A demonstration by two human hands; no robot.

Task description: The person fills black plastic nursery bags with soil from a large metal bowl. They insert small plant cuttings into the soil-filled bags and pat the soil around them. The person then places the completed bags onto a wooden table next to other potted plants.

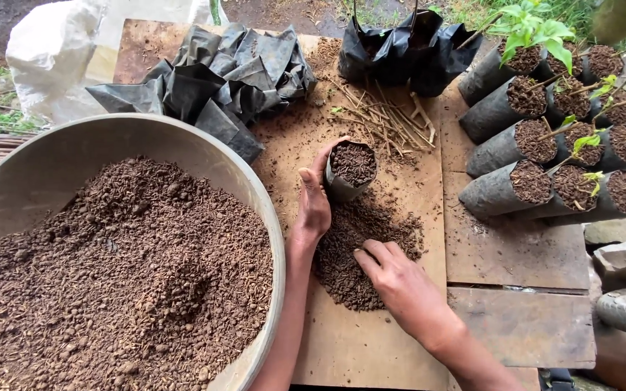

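left hand (314, 205) cupped around small black grow bag (351, 170), nearly full of soil, upright on the board surface (371, 340). right hand (394, 279) flat, fingers together, on loose soil pile (349, 250) just below bag. best to keep bag steady and upright, scoop small amounts. big soil basin (251, 181) sits left.

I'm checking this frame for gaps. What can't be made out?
Head view only:
- Left hand: palm hidden behind the small soil-filled bag it holds.
- Right hand: fingertips buried in the loose soil pile.
- Big bowl: cut off by the left and bottom edges.
- Filled bags with seedlings: stems too small, partly cropped right.
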